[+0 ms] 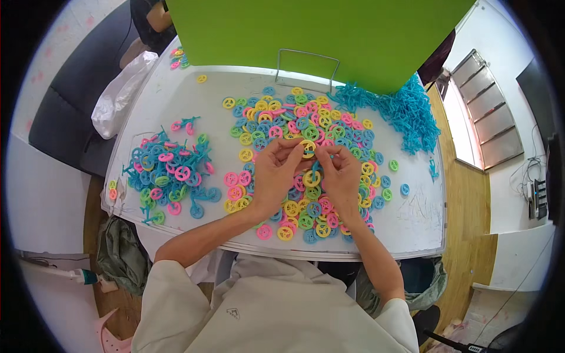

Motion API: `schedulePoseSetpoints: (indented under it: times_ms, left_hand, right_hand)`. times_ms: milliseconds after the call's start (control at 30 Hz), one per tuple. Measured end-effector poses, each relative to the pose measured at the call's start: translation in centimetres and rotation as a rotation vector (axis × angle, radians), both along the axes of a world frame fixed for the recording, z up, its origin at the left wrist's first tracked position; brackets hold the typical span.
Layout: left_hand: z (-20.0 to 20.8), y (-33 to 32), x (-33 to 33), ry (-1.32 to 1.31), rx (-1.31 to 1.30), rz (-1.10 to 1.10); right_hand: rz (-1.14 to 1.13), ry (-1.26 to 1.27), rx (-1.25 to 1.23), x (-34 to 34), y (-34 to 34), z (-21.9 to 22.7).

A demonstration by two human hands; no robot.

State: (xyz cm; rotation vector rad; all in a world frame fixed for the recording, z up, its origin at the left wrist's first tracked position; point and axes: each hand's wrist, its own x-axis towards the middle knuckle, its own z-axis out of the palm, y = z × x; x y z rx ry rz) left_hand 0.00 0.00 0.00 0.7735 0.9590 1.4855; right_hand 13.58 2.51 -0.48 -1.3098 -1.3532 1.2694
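Note:
Over the middle of the white table [406, 220], my two hands meet above a spread of small spoked plastic wheels. Between the thumb and fingers of my left hand [272, 176] is a yellow spoked wheel [308, 145]. My right hand [341, 176] is closed in a pinch on a blue plastic stem [315, 168], whose upper end meets the yellow wheel. The fingers partly hide where the two pieces join. Loose pink wheels [264, 232] and others in yellow, blue and green lie around and under both hands.
Left of my arms is a heap of wheels joined to blue stems [170, 170]. Loose blue stems [410, 115] are piled at the far right. A green panel [318, 32] and a wire stand [307, 54] rise at the back. A white plastic bag [120, 94] lies beyond the left edge.

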Motion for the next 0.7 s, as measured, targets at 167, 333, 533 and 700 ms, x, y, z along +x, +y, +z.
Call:
schedulePoseSetpoints:
  times_ms: [167, 333, 533, 700]
  left_hand:
    - [0.1, 0.9, -0.3, -0.036, 0.056, -0.002]
    - [0.7, 0.4, 0.3, -0.004, 0.062, 0.021]
    - [-0.1, 0.3, 0.5, 0.116, 0.156, 0.065]
    - [-0.4, 0.2, 0.4, 0.228, 0.157, 0.058]
  right_hand:
    - [0.018, 0.069, 0.307, -0.1, 0.2, 0.3]
    - [0.000, -0.002, 0.290, 0.4, 0.4, 0.1]
    - [-0.037, 0.007, 0.186, -0.1, 0.1, 0.9]
    - [-0.045, -0.005, 0.133, -0.1, -0.1, 1.4]
